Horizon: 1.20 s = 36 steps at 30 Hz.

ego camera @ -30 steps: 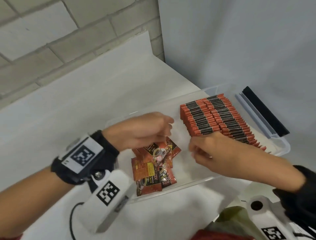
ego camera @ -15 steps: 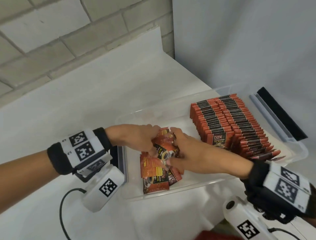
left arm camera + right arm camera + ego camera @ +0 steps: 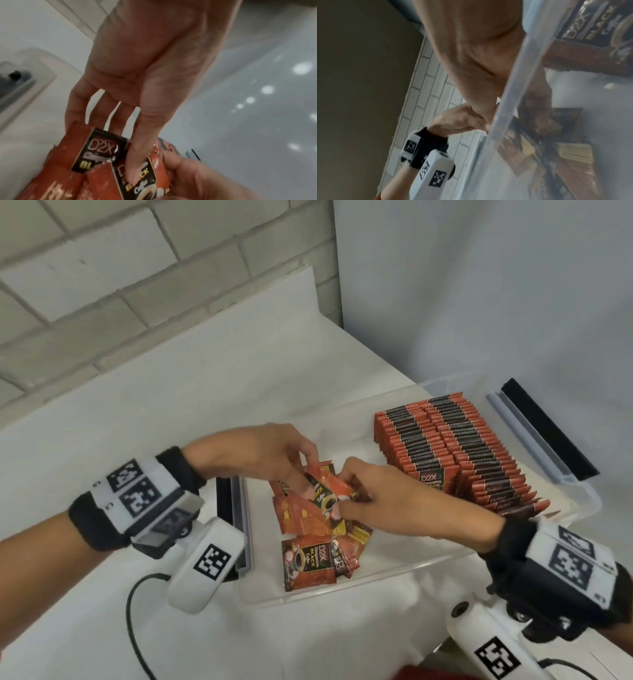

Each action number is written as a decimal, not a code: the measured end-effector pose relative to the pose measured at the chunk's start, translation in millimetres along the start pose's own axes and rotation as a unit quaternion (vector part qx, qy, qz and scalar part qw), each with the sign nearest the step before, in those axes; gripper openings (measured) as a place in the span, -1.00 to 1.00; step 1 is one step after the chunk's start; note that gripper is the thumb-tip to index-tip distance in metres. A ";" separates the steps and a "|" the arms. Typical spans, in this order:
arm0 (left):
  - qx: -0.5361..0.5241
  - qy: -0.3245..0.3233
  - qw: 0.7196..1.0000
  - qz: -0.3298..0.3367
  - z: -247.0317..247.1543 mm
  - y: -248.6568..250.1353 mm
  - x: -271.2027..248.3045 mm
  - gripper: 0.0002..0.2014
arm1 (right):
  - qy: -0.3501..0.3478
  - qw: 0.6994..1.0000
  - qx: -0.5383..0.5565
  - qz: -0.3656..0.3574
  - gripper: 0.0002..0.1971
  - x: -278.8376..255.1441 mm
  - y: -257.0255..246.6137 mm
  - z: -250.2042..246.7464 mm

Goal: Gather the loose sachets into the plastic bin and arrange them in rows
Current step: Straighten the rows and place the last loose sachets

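Note:
A clear plastic bin (image 3: 404, 571) sits on the white table. At its right end, red and black sachets (image 3: 442, 446) stand packed in two rows. A loose pile of sachets (image 3: 310, 563) lies at the bin's left end. Above that pile both hands meet. My left hand (image 3: 294, 474) pinches a small bunch of sachets (image 3: 329, 491) from the far side, thumb on the front sachet (image 3: 137, 180). My right hand (image 3: 346, 501) grips the same bunch from the near side. Through the bin wall (image 3: 508, 94) the right wrist view shows sachets blurred.
A black-edged lid clip (image 3: 548, 429) lies along the bin's right end, another (image 3: 233, 508) at its left end. A brick wall (image 3: 137, 285) and a grey panel (image 3: 479, 285) close the table's far side. A black cable (image 3: 133, 628) runs from my left wrist.
A second ago the hands were apart over the pile. They came together and took up a bunch of sachets, now held slightly higher between both hands.

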State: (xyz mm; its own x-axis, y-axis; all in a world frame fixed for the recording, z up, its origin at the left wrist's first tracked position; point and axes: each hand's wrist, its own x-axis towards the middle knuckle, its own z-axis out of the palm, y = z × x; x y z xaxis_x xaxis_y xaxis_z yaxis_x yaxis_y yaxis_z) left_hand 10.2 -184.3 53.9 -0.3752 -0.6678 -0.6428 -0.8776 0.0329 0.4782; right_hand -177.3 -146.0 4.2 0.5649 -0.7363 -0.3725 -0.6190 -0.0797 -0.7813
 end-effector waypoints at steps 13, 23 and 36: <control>-0.296 0.070 0.951 0.050 2.4 36.1 17.8 -0.71 | 0.108 0.873 0.476 0.012 -0.71 -19.9 1.1 -23.7; -0.427 0.088 0.874 0.213 17.6 63.1 45.6 -0.01 | 0.296 0.738 0.598 -0.102 -0.58 -34.3 18.8 -53.2; -0.515 0.054 0.802 0.297 39.4 97.0 65.5 -0.39 | 0.309 0.791 0.486 -0.206 -0.42 -34.6 18.5 -53.8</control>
State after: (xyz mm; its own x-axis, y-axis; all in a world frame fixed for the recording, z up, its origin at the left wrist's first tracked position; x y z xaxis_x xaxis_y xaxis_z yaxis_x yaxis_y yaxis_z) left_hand -111.2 -195.5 34.6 -0.5592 -0.8242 -0.0896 0.1800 -0.2262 0.9573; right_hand -237.7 -158.2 29.5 0.0486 -0.9942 0.0958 0.4309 -0.0657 -0.9000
